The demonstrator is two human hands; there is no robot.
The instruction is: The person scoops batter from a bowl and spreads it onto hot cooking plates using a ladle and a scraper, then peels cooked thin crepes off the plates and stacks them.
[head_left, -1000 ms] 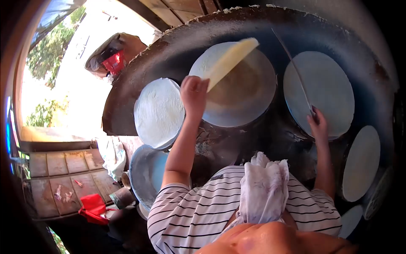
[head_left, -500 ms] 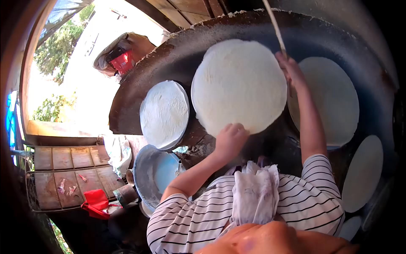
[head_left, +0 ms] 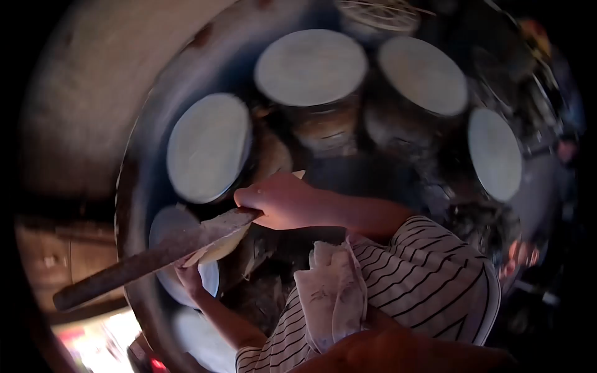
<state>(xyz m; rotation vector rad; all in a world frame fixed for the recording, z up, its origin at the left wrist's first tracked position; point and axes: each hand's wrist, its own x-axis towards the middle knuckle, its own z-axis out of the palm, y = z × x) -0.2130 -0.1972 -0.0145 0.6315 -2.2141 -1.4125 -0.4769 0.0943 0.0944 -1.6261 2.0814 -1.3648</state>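
Observation:
My right hand (head_left: pixel 280 202) is wrapped round a long flat wooden stick (head_left: pixel 134 261), which slants down to the left, close to the camera. Just beneath the stick shows a pale, thin flatbread (head_left: pixel 225 247), seen at a steep angle and partly covered. The fingers of my left hand (head_left: pixel 190 278) pinch its edge, in part behind the stick. Behind that hand lies a round griddle (head_left: pixel 163 225) with a pale surface. Another round pale sheet (head_left: pixel 210 148) rests on a griddle above the stick.
More round griddles topped with pale sheets curve round me: one at the top (head_left: pixel 311 67), one at upper right (head_left: pixel 423 74) and one at far right (head_left: pixel 495 154). A woven rack (head_left: pixel 379 15) stands at the back. A dark curved rim (head_left: pixel 134 155) borders the left side.
The view has swung to the right, bringing more griddles in. The stick now points down left instead of up. The flatbread, earlier spread face-on from my left hand, now shows nearly edge-on.

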